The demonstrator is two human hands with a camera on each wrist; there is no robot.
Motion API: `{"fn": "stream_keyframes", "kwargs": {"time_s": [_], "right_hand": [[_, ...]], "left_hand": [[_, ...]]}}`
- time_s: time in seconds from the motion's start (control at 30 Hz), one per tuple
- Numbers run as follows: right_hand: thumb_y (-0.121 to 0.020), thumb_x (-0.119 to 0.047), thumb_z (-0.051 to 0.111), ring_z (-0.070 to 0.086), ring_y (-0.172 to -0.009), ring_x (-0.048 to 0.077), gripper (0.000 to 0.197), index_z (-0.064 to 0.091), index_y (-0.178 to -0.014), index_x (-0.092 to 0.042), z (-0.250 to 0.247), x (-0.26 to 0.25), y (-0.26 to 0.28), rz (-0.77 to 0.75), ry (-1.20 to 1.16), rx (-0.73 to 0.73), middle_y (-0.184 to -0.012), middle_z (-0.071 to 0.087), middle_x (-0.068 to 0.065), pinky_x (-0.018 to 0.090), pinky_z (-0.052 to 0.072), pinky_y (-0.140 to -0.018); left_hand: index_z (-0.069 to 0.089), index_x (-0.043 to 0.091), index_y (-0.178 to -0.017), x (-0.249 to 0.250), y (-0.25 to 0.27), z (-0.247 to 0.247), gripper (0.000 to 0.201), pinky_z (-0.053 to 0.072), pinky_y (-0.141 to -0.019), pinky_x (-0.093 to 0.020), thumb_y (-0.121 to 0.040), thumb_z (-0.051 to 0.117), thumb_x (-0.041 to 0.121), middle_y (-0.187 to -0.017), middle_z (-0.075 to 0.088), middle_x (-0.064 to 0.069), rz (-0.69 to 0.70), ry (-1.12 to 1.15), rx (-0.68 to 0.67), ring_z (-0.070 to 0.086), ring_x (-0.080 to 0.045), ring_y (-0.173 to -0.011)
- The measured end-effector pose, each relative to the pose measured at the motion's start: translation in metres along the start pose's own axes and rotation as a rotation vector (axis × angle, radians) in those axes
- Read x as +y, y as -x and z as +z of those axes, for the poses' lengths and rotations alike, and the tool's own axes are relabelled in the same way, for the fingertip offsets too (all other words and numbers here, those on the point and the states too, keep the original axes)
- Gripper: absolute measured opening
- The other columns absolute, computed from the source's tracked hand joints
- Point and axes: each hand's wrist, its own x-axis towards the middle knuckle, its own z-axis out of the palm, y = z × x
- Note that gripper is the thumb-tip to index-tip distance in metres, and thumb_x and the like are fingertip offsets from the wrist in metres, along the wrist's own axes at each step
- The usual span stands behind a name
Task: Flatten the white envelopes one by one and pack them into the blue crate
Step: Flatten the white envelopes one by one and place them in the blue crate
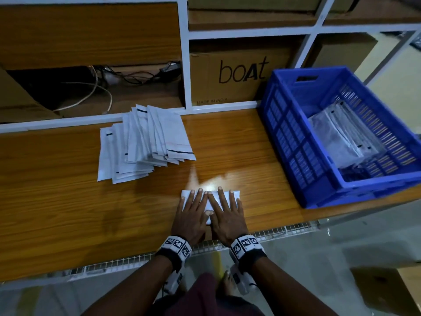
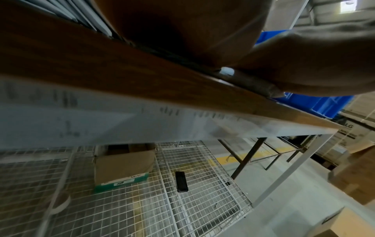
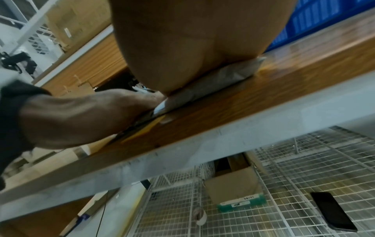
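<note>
White envelope (image 1: 211, 198) flat on the wood-grain tabletop (image 1: 68, 213), near the front edge, pinned under both hands. Left hand (image 1: 190, 215) and right hand (image 1: 227, 216) side by side, palms down, fingers straight and spread, pressing; thumbs close together at the middle; nothing gripped or pinched. Fingertips (image 1: 200, 189) reaching the far edge of the envelope. Near edge of it puffed and creased under the right palm in the right wrist view (image 3: 221, 78).

Fanned stack of white envelopes (image 1: 145, 142) further back and to the left, overlapping one another, well apart from the hands, some with a dark stripe near one end.

Blue crate (image 1: 287, 142) on the right end of the tabletop, set at an angle, with several flattened envelopes (image 1: 341, 137) lying on its slatted floor.

Behind, a white-framed shelf with a cardboard box (image 1: 227, 74) printed "boAt" and "MADE IN INDIA", and loose cables (image 1: 127, 76) in the compartment to the left.

Below the tabletop, a wire-mesh shelf (image 2: 202, 208) carrying a dark phone (image 2: 181, 182) and an open carton (image 2: 123, 168).
</note>
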Motion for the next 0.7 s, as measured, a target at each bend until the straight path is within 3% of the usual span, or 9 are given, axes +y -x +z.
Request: {"fn": "stream_keyframes", "kwargs": {"time_s": [0.17, 0.43, 0.63, 0.7], "right_hand": [[-0.105, -0.046, 0.016, -0.013, -0.154, 0.028, 0.058, -0.001, -0.16, -0.035, 0.008, 0.0, -0.002, 0.014, 0.033, 0.048, -0.168, -0.008, -0.001, 0.052, 0.0, -0.124], [-0.107, -0.043, 0.024, -0.002, -0.155, 0.03, 0.058, 0.007, -0.161, -0.029, 0.013, -0.001, -0.005, 0.027, 0.043, 0.087, -0.169, 0.002, 0.003, 0.051, 0.006, -0.123], [-0.106, -0.045, 0.016, -0.01, -0.154, 0.029, 0.058, 0.001, -0.161, -0.03, 0.011, -0.001, -0.006, 0.03, 0.031, 0.017, -0.168, -0.008, 0.002, 0.05, 0.0, -0.124], [-0.102, -0.049, 0.006, -0.013, -0.153, 0.03, 0.061, -0.001, -0.16, -0.032, 0.007, 0.001, -0.008, 0.029, 0.014, -0.042, -0.167, -0.013, 0.0, 0.049, -0.004, -0.124]], "left_hand": [[0.013, 0.024, -0.164, -0.001, 0.0, 0.003, 0.06, 0.005, -0.126, -0.05, -0.107, 0.01, 0.042, -0.172, 0.006, 0.002, 0.007, -0.006, 0.006, -0.001, -0.018, -0.158], [0.017, 0.023, -0.163, 0.002, -0.001, 0.003, 0.059, 0.009, -0.127, -0.049, -0.107, 0.014, 0.041, -0.171, 0.008, 0.001, 0.006, 0.044, 0.054, 0.001, -0.018, -0.158], [0.021, 0.02, -0.163, 0.002, -0.002, 0.002, 0.058, 0.002, -0.125, -0.044, -0.107, 0.017, 0.038, -0.17, 0.014, -0.003, 0.012, 0.021, 0.062, 0.007, -0.021, -0.158], [0.019, 0.02, -0.163, 0.002, -0.001, 0.002, 0.059, 0.0, -0.125, -0.043, -0.107, 0.015, 0.039, -0.17, 0.011, -0.002, 0.016, 0.025, 0.05, 0.006, -0.021, -0.158]]}}
